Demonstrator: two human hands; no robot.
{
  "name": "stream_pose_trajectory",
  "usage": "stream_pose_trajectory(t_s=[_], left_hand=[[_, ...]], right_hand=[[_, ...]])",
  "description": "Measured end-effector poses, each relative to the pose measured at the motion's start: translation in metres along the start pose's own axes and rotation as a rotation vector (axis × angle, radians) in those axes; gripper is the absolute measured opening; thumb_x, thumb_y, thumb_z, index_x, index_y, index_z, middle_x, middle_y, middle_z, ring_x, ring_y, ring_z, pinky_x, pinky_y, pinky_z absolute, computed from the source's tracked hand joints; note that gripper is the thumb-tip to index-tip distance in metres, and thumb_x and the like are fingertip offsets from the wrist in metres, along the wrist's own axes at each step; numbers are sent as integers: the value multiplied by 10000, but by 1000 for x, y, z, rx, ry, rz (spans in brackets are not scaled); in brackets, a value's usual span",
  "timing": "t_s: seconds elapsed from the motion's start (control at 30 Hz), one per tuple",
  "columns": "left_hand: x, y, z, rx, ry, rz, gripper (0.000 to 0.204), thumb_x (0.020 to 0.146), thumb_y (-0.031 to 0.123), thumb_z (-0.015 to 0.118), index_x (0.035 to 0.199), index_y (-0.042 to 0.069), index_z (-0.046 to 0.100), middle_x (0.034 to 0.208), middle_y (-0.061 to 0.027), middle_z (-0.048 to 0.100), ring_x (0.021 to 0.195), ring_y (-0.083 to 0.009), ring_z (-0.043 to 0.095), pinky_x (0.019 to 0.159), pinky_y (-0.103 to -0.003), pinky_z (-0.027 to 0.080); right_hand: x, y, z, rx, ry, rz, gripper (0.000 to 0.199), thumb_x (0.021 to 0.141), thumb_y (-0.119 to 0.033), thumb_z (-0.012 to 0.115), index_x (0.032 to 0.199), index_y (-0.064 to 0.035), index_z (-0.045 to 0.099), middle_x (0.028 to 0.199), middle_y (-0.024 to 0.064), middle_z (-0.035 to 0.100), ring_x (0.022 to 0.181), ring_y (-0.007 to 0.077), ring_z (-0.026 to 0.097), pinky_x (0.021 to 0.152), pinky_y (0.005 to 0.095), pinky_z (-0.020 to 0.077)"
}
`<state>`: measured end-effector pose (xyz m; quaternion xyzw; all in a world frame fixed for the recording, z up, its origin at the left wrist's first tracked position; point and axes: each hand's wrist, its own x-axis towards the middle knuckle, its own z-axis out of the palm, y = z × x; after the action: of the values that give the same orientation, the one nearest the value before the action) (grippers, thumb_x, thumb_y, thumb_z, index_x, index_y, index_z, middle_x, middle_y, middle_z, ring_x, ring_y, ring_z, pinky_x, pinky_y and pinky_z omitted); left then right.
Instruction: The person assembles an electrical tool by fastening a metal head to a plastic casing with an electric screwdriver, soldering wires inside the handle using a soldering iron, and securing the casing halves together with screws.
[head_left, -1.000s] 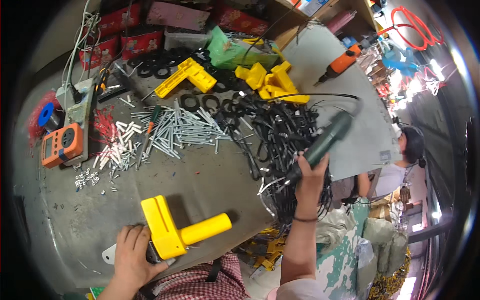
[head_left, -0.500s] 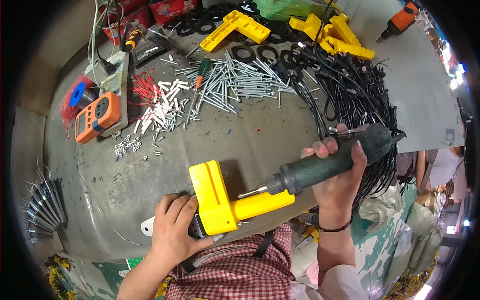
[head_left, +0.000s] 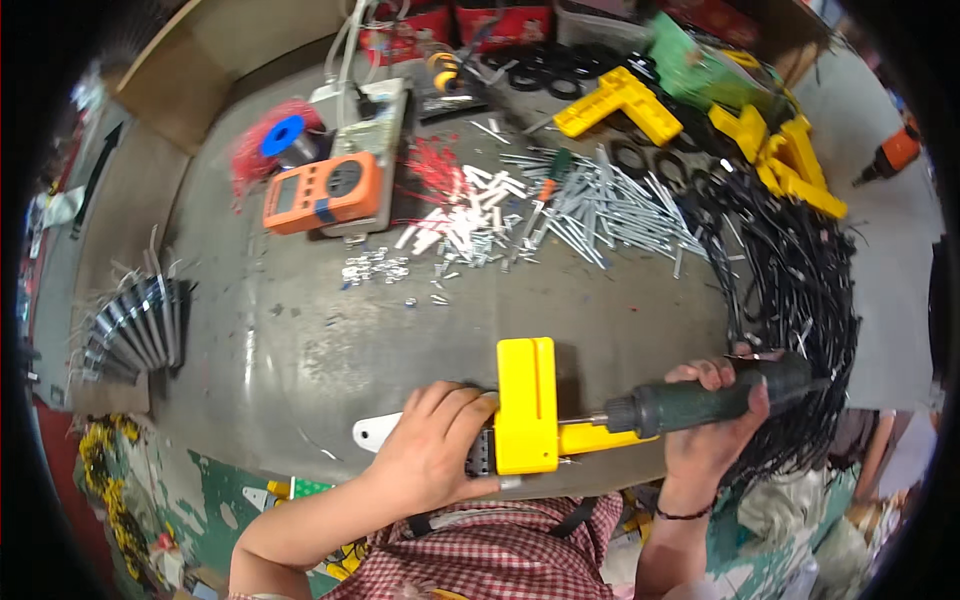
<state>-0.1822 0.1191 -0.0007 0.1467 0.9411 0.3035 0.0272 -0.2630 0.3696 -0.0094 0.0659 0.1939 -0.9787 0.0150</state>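
Note:
My left hand (head_left: 425,450) grips the black end of a yellow plastic T-shaped housing (head_left: 526,405) at the table's front edge. A pale metal plate (head_left: 375,432) with a hole sticks out to the left of that hand. In my right hand (head_left: 705,440) is a dark green electric screwdriver (head_left: 660,408), lying nearly level and pointing left. Its bit reaches the right side of the housing's upright block, just above the yellow arm. The bit's tip is hidden there, so I cannot tell whether it meets a screw.
Long screws (head_left: 620,210), white sleeves (head_left: 475,205) and small nuts (head_left: 375,268) lie behind the housing. An orange meter (head_left: 325,195) is at the back left, black cables (head_left: 800,280) at the right. More yellow housings (head_left: 620,108) are at the back; dark strips (head_left: 140,325) fan out at the left.
The screwdriver has levelled out, and its bit has moved from in front of the yellow arm to the block's side. The whole view has shifted, with the table contents now further right.

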Motion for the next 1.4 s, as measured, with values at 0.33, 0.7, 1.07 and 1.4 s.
stream_pose_trajectory(t_s=[0.33,0.7,1.07,1.4], left_hand=[[42,-69,-37,368,278,-123,273,663,-53,602,911,15,509,889,-135,557,858,-328,541,747,-401,452],[28,-66,-38,229,272,-93,213,677,-41,637,853,15,532,840,-103,605,805,-271,602,717,-333,484],[-21,-15,5,-519,402,-218,187,677,-64,639,807,28,541,853,-97,648,844,-220,615,770,-310,465],[-27,-19,12,-594,395,-179,146,759,-45,606,835,9,493,879,-121,608,836,-203,590,768,-304,453]], right_hand=[[-3,7,2,-85,91,1,430,822,-291,590,1192,-142,426,788,13,461,787,155,474,841,363,375],[-3,7,1,-95,61,16,409,833,-301,565,1181,-136,426,784,25,498,781,165,511,860,375,368],[-4,6,5,-77,74,6,372,824,-275,568,1146,-135,443,766,20,488,765,161,494,852,380,371],[-1,7,11,-18,-86,34,352,823,-248,566,1126,-110,453,775,9,475,768,143,468,852,358,356]])
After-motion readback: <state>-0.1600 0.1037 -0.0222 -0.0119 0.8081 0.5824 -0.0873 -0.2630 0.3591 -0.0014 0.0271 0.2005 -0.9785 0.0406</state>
